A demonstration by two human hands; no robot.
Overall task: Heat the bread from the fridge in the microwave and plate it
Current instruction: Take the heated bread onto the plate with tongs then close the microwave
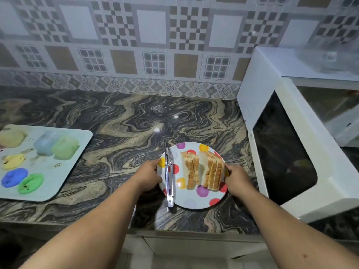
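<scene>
On the marbled counter (120, 121), left hand (148, 176) at nine o'clock and right hand (238, 179) at three grip one dotted plate (194, 199) holding two bread stacks (202, 171), one tongs (168, 175), microwave (295, 144) beside.

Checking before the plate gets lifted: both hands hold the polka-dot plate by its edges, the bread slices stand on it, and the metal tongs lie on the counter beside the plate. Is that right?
Not quite. In the head view the metal tongs lie on the polka-dot plate itself, along its left side, handle end overhanging the near rim. The rest holds: left hand and right hand hold the plate's edges, and the bread slices stand on it.
</scene>
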